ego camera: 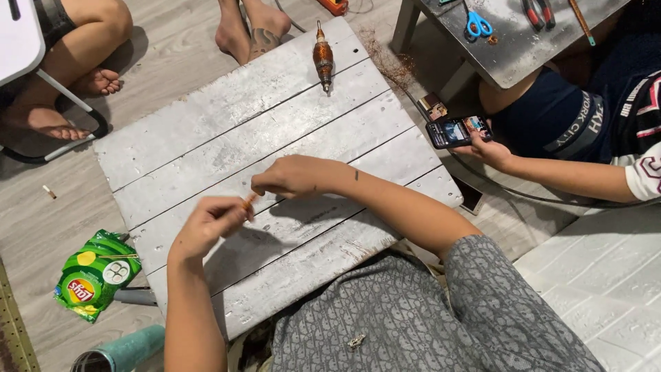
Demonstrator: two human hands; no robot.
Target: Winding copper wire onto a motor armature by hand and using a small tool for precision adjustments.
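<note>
Over a whitewashed plank board [227, 148] on the floor, left hand [206, 224] and right hand [292, 176] pinch a small copper-coloured piece [248, 201] between them near the middle, fingers closed tight for fine control.

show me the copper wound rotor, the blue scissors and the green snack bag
copper wound rotor [323, 60], head view, on its copper winding
blue scissors [478, 26], head view, on the handles
green snack bag [95, 274], head view, on its middle
</note>
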